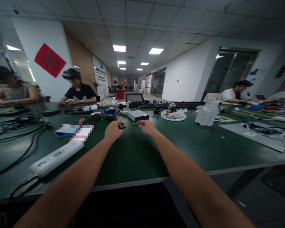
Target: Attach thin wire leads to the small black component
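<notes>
Above the green tabletop, my left hand (112, 129) is closed around a small dark, shiny part (122, 126), whose kind I cannot make out. To its right, my right hand (147, 127) pinches a thin pale rod or wire (133, 123). The rod points left toward the dark part; I cannot tell whether the two touch. Just beyond both hands lies a silver box-shaped metal unit (136, 114) with a dark front face, partly hidden by my right fingers.
A white fan grille (173, 116) with a motor stands right of the box, then a plastic-wrapped bundle (207, 112). At left lie a white power strip (57, 160), black cables (21, 122) and a metal bowl (109, 116). Other people sit at the table's far sides.
</notes>
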Action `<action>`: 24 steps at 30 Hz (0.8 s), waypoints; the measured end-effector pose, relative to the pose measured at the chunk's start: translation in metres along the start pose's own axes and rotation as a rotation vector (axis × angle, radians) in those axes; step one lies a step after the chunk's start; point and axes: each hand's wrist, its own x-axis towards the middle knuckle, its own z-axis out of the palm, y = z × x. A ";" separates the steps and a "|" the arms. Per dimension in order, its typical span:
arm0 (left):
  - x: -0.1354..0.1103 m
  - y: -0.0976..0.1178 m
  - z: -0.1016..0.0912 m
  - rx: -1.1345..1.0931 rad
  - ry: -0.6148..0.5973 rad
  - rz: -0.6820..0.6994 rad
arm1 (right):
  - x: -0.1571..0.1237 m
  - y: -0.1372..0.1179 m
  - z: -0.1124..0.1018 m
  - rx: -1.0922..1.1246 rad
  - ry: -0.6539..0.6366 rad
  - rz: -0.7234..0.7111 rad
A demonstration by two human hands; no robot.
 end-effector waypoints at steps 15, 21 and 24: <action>0.001 -0.004 0.000 -0.014 -0.039 0.001 | -0.003 -0.007 -0.012 -0.073 -0.050 -0.193; 0.000 -0.001 0.002 0.013 -0.045 0.093 | -0.001 -0.001 -0.008 -0.042 0.005 -0.192; 0.000 -0.001 0.002 0.016 -0.037 0.120 | -0.004 -0.003 -0.008 -0.089 0.028 -0.192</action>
